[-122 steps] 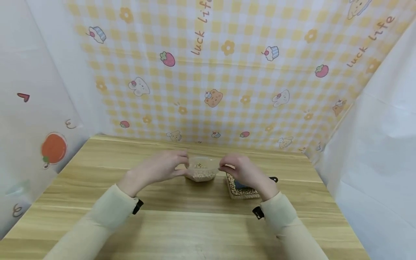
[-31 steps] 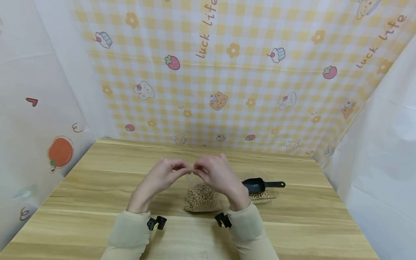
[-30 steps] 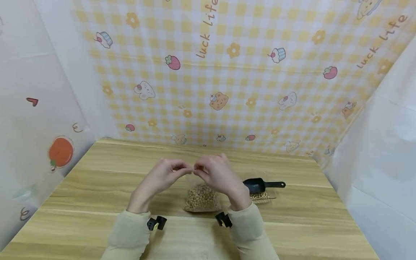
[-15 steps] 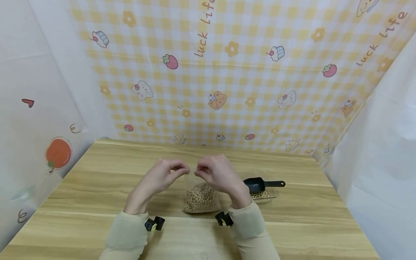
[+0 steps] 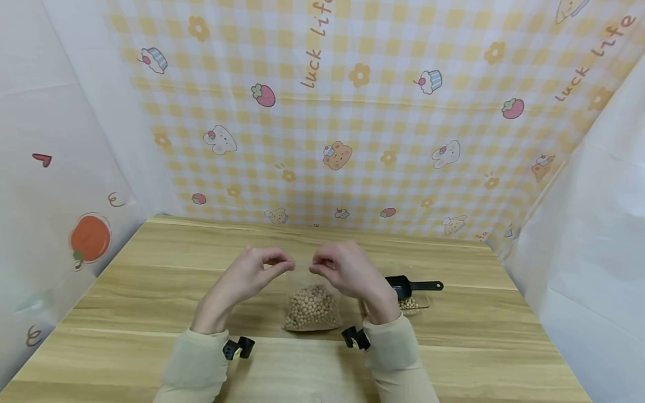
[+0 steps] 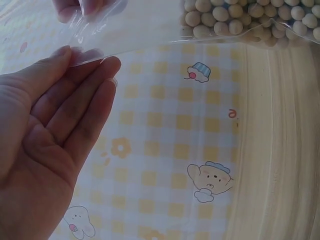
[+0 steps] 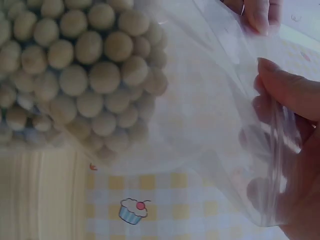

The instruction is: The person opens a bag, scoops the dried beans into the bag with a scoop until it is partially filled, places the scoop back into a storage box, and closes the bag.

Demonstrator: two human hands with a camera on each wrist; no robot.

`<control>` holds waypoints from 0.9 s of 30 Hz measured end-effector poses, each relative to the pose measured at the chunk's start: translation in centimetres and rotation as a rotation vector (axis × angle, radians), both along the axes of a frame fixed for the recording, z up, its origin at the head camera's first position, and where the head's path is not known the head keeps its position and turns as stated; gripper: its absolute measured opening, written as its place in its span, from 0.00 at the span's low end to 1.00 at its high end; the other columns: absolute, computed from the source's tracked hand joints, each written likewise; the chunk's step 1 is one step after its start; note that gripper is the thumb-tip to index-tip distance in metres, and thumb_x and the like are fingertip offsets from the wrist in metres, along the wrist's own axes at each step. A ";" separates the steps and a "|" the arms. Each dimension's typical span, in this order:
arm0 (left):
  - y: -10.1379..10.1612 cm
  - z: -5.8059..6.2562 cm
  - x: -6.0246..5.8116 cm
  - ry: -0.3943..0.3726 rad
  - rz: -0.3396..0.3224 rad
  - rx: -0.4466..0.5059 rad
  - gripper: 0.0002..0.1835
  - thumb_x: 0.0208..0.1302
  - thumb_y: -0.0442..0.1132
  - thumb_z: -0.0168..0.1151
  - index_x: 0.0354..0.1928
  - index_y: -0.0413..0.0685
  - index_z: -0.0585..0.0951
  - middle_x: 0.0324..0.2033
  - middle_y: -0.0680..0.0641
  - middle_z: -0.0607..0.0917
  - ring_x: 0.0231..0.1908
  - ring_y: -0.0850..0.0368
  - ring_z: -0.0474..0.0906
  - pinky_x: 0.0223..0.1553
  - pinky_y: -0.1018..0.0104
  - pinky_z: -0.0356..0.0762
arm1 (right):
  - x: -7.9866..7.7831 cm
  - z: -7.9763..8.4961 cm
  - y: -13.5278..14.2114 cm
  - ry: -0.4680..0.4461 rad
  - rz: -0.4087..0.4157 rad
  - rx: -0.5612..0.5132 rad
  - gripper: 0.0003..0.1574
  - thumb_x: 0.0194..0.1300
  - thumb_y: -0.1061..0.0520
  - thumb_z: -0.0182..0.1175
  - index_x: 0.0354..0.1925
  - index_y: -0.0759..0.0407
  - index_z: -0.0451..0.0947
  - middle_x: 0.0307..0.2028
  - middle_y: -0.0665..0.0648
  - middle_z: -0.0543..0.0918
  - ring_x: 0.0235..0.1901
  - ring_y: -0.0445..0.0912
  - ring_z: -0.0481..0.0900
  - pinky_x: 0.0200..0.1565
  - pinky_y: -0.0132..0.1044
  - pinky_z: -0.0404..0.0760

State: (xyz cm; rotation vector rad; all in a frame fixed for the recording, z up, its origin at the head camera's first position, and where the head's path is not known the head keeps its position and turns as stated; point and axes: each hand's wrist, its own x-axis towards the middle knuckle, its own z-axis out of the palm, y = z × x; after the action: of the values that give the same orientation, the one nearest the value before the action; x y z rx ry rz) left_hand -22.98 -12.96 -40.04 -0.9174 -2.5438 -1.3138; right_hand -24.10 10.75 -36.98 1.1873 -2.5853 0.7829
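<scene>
In the head view, a clear plastic bag [image 5: 296, 282] stands upright on the wooden table, its lower part filled with round beige beans [image 5: 312, 307]. My left hand [image 5: 244, 278] pinches the bag's top left corner between thumb and fingers. At the top right part of the same edge, my right hand [image 5: 351, 274] pinches the plastic. The left wrist view shows the thumb and fingertips of the left hand [image 6: 60, 115] on the bag's thin edge [image 6: 125, 30]. In the right wrist view, the right thumb and fingers [image 7: 290, 90] lie on either side of the bag's mouth [image 7: 272, 165].
Right of the bag is a clear tray [image 5: 424, 305] holding more beans [image 5: 408, 304], partly hidden behind my right forearm. A black scoop [image 5: 403, 287] lies across it, handle pointing right. A yellow checked cloth [image 5: 353, 123] hangs behind the table [image 5: 201, 246].
About four seconds ago my hands were wider apart, holding the rim wide open. By one second ago they had met at the top edge; since then the right hand has slid rightward along it.
</scene>
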 end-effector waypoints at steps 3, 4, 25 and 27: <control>0.1 -0.1 0.0 0.001 -0.006 0.008 0.05 0.67 0.41 0.62 0.37 0.56 0.86 0.35 0.57 0.87 0.39 0.63 0.82 0.41 0.60 0.79 | 0.0 -0.2 0.2 0.041 0.037 -0.023 0.05 0.61 0.59 0.67 0.28 0.53 0.83 0.24 0.44 0.78 0.21 0.36 0.69 0.25 0.30 0.71; 0.1 -0.1 0.0 0.001 -0.006 0.009 0.05 0.67 0.41 0.62 0.37 0.56 0.86 0.35 0.57 0.87 0.39 0.63 0.82 0.40 0.60 0.79 | 0.0 -0.3 0.2 0.052 0.044 -0.028 0.05 0.61 0.59 0.67 0.28 0.53 0.83 0.24 0.44 0.78 0.21 0.35 0.70 0.25 0.30 0.72; -0.3 0.3 0.1 -0.119 0.040 0.001 0.06 0.68 0.47 0.60 0.39 0.61 0.86 0.36 0.57 0.87 0.39 0.60 0.82 0.40 0.56 0.78 | -0.4 -1.1 1.4 -0.116 0.061 -0.093 0.10 0.64 0.53 0.65 0.27 0.50 0.77 0.22 0.43 0.74 0.20 0.36 0.68 0.25 0.31 0.71; -0.3 0.3 0.1 -0.118 0.041 0.001 0.06 0.68 0.47 0.60 0.38 0.61 0.86 0.36 0.59 0.86 0.39 0.61 0.82 0.39 0.57 0.78 | -0.4 -1.1 1.5 -0.143 0.039 -0.072 0.14 0.63 0.50 0.66 0.25 0.50 0.74 0.21 0.42 0.71 0.20 0.36 0.66 0.24 0.31 0.69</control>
State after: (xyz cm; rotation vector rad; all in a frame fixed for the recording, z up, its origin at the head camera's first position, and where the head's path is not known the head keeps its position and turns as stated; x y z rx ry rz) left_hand -22.86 -13.30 -39.71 -0.8061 -2.6336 -1.3966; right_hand -24.48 12.30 -38.05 1.2059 -2.6279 0.9953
